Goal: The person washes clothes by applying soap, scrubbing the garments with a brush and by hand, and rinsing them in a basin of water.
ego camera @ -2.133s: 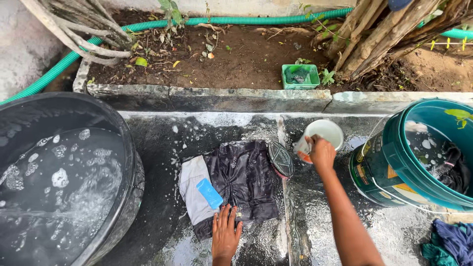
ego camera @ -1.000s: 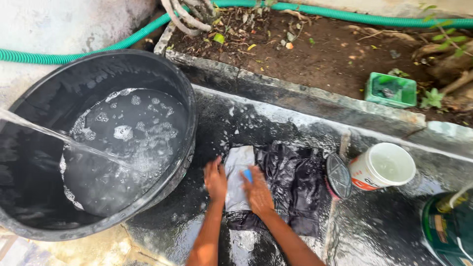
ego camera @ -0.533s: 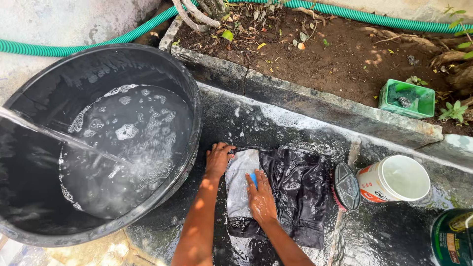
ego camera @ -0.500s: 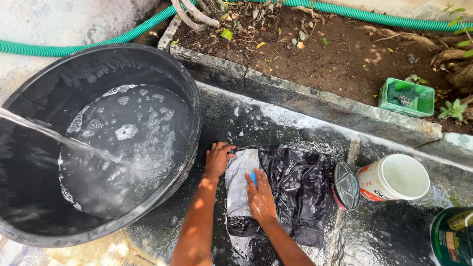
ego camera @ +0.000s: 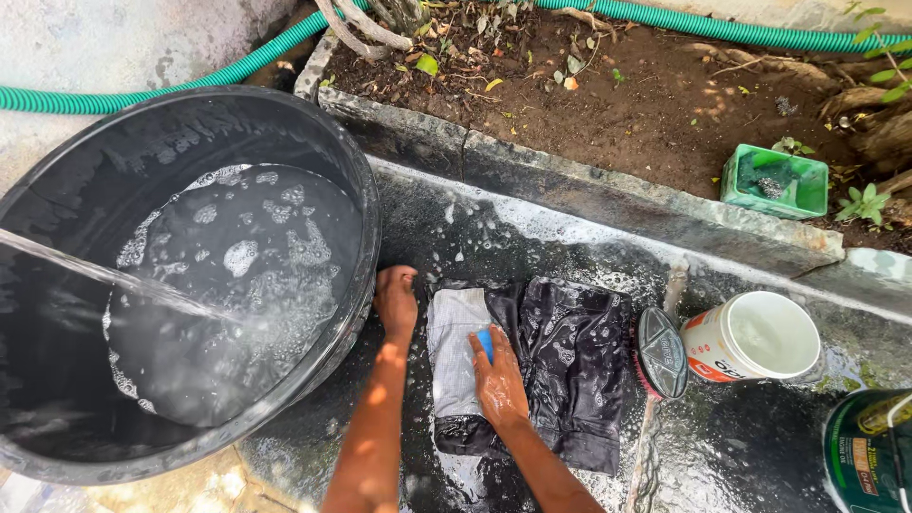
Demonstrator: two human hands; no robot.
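**Two hands on a wet garment at a stone washing slab**

One large round black plastic tub (ego camera: pixel 180 275) stands at the left end of the worktop (ego camera: pixel 760 446), part-filled with dark water carrying patches of white foam; a single thin stream of water (ego camera: pixel 85 271) falls into it from the left. The worktop is one dark, rough stone slab, wet and flecked with suds, bounded along its far edge by a grey stone kerb (ego camera: pixel 589 195). Beyond the kerb lies one bed of brown soil (ego camera: pixel 627 104) with dry leaves, and one ribbed green hose (ego camera: pixel 199 81) curves along its far side.

One dark, glossy, soaked garment (ego camera: pixel 570 366) with a pale grey panel lies flat near the middle of the worktop, just right of the tub. One green bucket (ego camera: pixel 869 451) shows at the right front corner, cut by the frame. One white cylindrical plastic tub (ego camera: pixel 755 334) holding water stands right of the garment, and one oval scrubbing brush (ego camera: pixel 660 351) leans between them, touching the garment's edge. One small green rectangular tray (ego camera: pixel 774 180) sits on the soil.

The right hand (ego camera: pixel 499 380) lies with its grip pressed flat on one blue soap bar (ego camera: pixel 485 342) on the pale panel. The left hand (ego camera: pixel 396 299) rests beside the garment's left edge, near the tub wall; fingers curled under, so its grip cannot be told.
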